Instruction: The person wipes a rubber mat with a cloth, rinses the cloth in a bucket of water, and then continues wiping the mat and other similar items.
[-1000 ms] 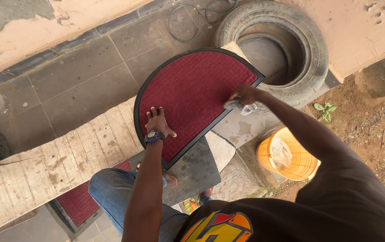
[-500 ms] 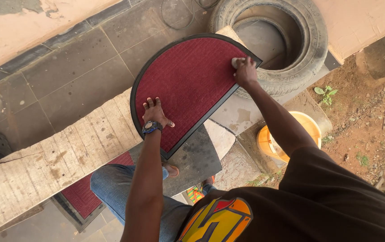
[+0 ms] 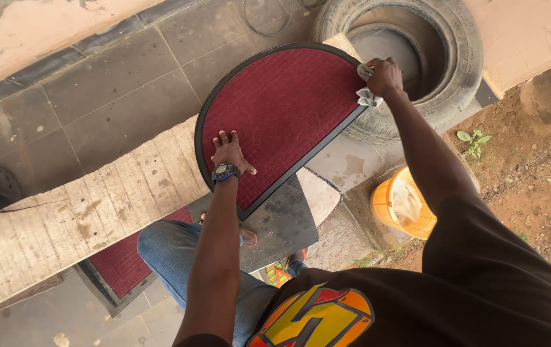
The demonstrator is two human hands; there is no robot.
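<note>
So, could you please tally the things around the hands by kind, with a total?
Red mats: 2, the half-round mat under the left hand and another mat below the plank
Cloths: 1, in the right hand
Tyres: 1
Orange buckets: 1
Wooden planks: 1
Total: 6

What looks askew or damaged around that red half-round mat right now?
The red mat lies askew across the wooden plank, its far corner overhanging beside the old tyre. The left hand presses it flat; the right hand holds a pale cloth at that corner. The plank looks cracked and weathered.
</note>
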